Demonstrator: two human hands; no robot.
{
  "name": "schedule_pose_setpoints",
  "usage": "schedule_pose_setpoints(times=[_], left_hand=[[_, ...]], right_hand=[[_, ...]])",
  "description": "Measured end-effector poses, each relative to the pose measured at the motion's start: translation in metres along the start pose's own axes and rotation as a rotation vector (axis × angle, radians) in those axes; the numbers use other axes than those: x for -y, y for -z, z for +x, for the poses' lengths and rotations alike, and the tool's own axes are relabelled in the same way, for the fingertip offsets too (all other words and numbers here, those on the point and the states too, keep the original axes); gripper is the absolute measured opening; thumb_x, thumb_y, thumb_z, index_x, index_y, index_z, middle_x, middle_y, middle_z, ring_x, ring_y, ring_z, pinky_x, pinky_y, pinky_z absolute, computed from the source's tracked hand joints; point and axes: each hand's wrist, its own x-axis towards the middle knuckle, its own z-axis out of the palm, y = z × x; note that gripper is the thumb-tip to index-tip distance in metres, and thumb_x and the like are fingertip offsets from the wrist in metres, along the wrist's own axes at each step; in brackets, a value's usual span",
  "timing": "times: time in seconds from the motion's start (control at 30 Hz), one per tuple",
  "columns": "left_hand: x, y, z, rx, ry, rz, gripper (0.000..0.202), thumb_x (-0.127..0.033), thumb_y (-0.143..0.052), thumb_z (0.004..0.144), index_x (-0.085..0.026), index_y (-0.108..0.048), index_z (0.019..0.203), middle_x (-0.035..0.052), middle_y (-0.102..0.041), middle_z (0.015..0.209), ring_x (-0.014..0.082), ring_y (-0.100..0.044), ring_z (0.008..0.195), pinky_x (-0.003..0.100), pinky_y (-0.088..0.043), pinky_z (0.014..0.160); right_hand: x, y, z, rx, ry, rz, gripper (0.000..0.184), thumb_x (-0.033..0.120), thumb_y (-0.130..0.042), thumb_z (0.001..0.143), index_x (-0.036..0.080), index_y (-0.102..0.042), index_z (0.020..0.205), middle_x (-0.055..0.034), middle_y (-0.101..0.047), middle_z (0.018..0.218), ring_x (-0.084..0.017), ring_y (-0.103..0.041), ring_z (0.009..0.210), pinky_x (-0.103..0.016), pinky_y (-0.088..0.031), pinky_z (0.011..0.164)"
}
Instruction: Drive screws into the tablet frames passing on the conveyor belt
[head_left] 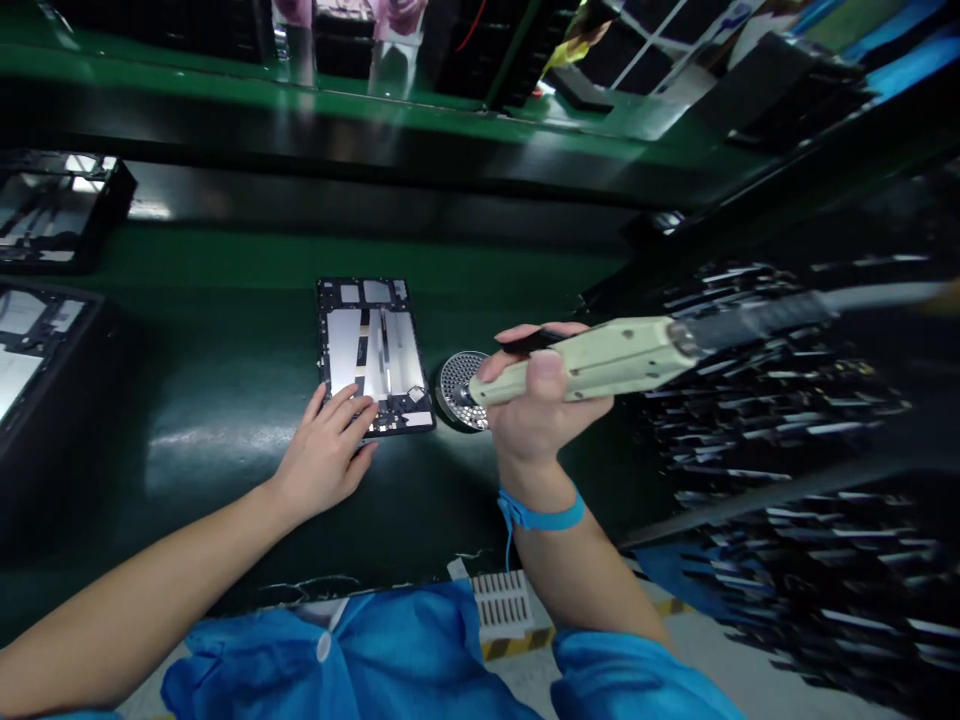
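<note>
An opened tablet (409, 345), its inner parts showing, lies flat on the dark green bench. My left hand (322, 450) rests at its lower left corner, fingers stretched over the edge and the thumb by the bottom side. My right hand (536, 400) is wrapped round a pale electric screwdriver (626, 360), held nearly level with its cable leading off to the right. The driver's tip points left, over a round metal dish (454, 375) with a perforated top, just right of the tablet. Whether a screw sits on the tip I cannot tell.
More opened tablets stand in dark stacks at the left (45, 340) and upper left (52, 215). At the right is a rack (787, 420) crowded with thin dark parts. A raised green ledge (247, 85) runs along the back; another person's pink-covered hands (397, 15) show beyond it.
</note>
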Motion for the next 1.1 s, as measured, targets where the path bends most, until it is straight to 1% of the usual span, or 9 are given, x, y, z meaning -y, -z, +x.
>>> schedule_pose_setpoints(times=[0.13,0.2,0.27,0.43,0.53,0.67,0.73,0.97,1.1], left_hand=[[0.001,0.001,0.0,0.018,0.003,-0.027,0.042,-0.027,-0.051,0.099,-0.016,-0.056,0.14,0.0137,-0.062,0.138,0.0329,-0.046,0.143,0.063,-0.03,0.123],[0.002,0.001,0.0,0.027,0.004,-0.036,0.044,-0.029,-0.053,0.099,-0.017,-0.055,0.141,0.0136,-0.062,0.139,0.0333,-0.045,0.144,0.063,-0.029,0.123],[0.002,0.002,0.0,0.027,-0.002,-0.043,0.045,-0.031,-0.054,0.098,-0.018,-0.055,0.141,0.0137,-0.061,0.14,0.0336,-0.044,0.144,0.063,-0.027,0.124],[0.001,0.003,0.001,0.027,-0.003,-0.054,0.044,-0.033,-0.055,0.098,-0.017,-0.056,0.139,0.0131,-0.061,0.14,0.0325,-0.044,0.144,0.061,-0.026,0.125],[0.001,0.003,0.001,0.035,0.003,-0.056,0.044,-0.033,-0.055,0.097,-0.017,-0.056,0.139,0.0127,-0.061,0.14,0.0324,-0.044,0.144,0.061,-0.025,0.125],[0.001,0.003,0.001,0.044,0.003,-0.056,0.044,-0.032,-0.053,0.098,-0.017,-0.055,0.139,0.0129,-0.06,0.141,0.0325,-0.042,0.146,0.06,-0.025,0.125],[0.002,0.003,0.001,0.043,0.001,-0.065,0.044,-0.032,-0.053,0.098,-0.018,-0.055,0.14,0.0129,-0.06,0.141,0.0323,-0.043,0.145,0.06,-0.025,0.125],[0.001,-0.004,0.003,0.014,0.016,-0.029,0.045,-0.034,-0.057,0.097,-0.02,-0.055,0.14,0.0137,-0.058,0.144,0.0317,-0.044,0.144,0.06,-0.027,0.123],[0.001,-0.016,0.006,-0.016,0.019,0.057,0.039,-0.036,-0.056,0.099,-0.02,-0.059,0.135,0.0119,-0.065,0.135,0.0286,-0.05,0.139,0.057,-0.032,0.121]], right_hand=[[0.012,-0.026,-0.026,0.213,-0.098,0.197,0.023,0.034,-0.07,0.089,0.026,-0.061,0.108,0.0005,-0.07,0.092,-0.011,-0.063,0.049,-0.026,-0.051,0.043],[0.01,-0.034,-0.038,0.308,-0.157,0.229,0.026,0.033,-0.071,0.088,0.026,-0.06,0.111,-0.0003,-0.07,0.096,-0.011,-0.065,0.054,-0.028,-0.056,0.05],[0.006,-0.037,-0.046,0.349,-0.193,0.212,0.029,0.033,-0.073,0.088,0.026,-0.058,0.112,-0.0013,-0.069,0.097,-0.012,-0.066,0.058,-0.031,-0.059,0.057],[-0.001,-0.038,-0.054,0.391,-0.206,0.155,0.033,0.041,-0.07,0.088,0.024,-0.056,0.112,-0.0031,-0.069,0.098,-0.014,-0.067,0.062,-0.036,-0.063,0.065],[-0.002,-0.038,-0.055,0.417,-0.217,0.158,0.032,0.041,-0.069,0.088,0.024,-0.056,0.112,-0.0028,-0.069,0.098,-0.013,-0.067,0.061,-0.038,-0.064,0.067],[-0.005,-0.037,-0.056,0.411,-0.202,0.142,0.03,0.037,-0.071,0.087,0.024,-0.059,0.111,-0.0029,-0.067,0.093,-0.019,-0.072,0.077,-0.038,-0.064,0.071],[-0.006,-0.037,-0.058,0.413,-0.219,0.136,0.03,0.036,-0.071,0.087,0.025,-0.06,0.112,-0.0029,-0.067,0.092,-0.02,-0.072,0.081,-0.038,-0.063,0.07],[-0.011,-0.032,-0.065,0.43,-0.223,0.125,0.028,0.033,-0.07,0.087,0.025,-0.06,0.112,-0.0024,-0.069,0.093,-0.017,-0.069,0.07,-0.036,-0.062,0.067],[-0.012,-0.031,-0.059,0.402,-0.262,0.12,0.028,0.028,-0.073,0.085,0.023,-0.06,0.109,-0.0036,-0.069,0.094,-0.017,-0.069,0.066,-0.036,-0.062,0.063]])
